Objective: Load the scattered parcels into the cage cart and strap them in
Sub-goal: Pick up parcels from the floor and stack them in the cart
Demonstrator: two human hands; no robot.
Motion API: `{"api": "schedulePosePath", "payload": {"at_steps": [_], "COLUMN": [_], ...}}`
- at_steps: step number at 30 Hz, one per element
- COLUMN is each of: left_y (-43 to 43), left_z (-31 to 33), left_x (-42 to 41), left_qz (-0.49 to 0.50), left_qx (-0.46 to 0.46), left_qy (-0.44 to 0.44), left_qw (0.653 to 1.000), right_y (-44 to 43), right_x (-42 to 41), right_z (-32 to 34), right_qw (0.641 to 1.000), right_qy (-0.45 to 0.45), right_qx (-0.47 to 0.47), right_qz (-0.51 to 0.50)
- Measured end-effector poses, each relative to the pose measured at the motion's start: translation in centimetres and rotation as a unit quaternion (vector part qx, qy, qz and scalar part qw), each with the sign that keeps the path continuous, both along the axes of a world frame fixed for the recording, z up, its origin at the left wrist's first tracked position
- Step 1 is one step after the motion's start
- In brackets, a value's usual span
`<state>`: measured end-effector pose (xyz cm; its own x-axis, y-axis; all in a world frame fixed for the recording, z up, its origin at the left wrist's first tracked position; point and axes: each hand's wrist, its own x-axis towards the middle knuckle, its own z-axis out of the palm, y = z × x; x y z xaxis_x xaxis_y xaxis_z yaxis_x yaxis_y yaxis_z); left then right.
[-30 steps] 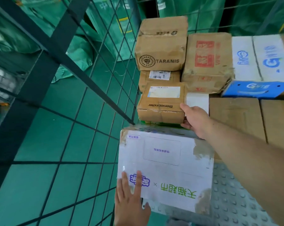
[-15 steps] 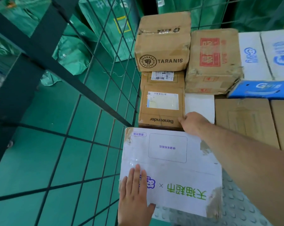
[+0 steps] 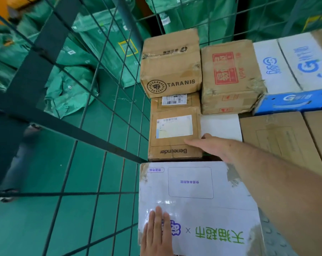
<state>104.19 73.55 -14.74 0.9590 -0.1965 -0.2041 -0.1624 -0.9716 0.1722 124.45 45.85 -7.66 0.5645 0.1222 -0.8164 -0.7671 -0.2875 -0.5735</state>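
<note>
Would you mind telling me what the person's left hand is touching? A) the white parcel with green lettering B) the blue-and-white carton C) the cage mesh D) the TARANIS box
A: the left hand lies flat, fingers straight, on the near end of the white parcel; the right hand holds the Beneunder box.
</note>
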Motion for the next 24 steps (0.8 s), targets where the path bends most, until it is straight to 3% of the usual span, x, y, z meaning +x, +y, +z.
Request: {"api": "schedulePosePath", "payload": {"at_steps": [4,12,16,19,24], "left_y": [-0.3,1.2,2.0,0.7,0.0], "left_z": [-1.0,-2.9,-3.8,-2.6,-0.1], "left_x": [3.2,4.3,4.8,5.1,5.9], "left_qz": [0.038,-0.009,-0.019,0.025,0.063], "left_qx": [-0.053,-0.121,-0.105,-0.133,-0.154], "left_qy": [-0.006,-0.058,-0.109,-0.089,-0.087], "left_qw": [0.998,0.991,0.988,0.987,0.982], "right_y": [-0.1,0.1,-0.1,2.3,7.7], "right_x": [-0.7,-2.6,-2.6,-2.4,-1.5], "right_z": [0.8,3.5,5.3,6.7,7.2], "right_qw": [0.995,0.962,0.989,0.971,0.977], "right_qy": [-0.077,-0.177,-0.097,-0.148,-0.158], "right_qx": [0.031,0.05,0.006,0.046,-0.025], "right_qz": [-0.061,-0.204,-0.114,-0.18,-0.142]}}
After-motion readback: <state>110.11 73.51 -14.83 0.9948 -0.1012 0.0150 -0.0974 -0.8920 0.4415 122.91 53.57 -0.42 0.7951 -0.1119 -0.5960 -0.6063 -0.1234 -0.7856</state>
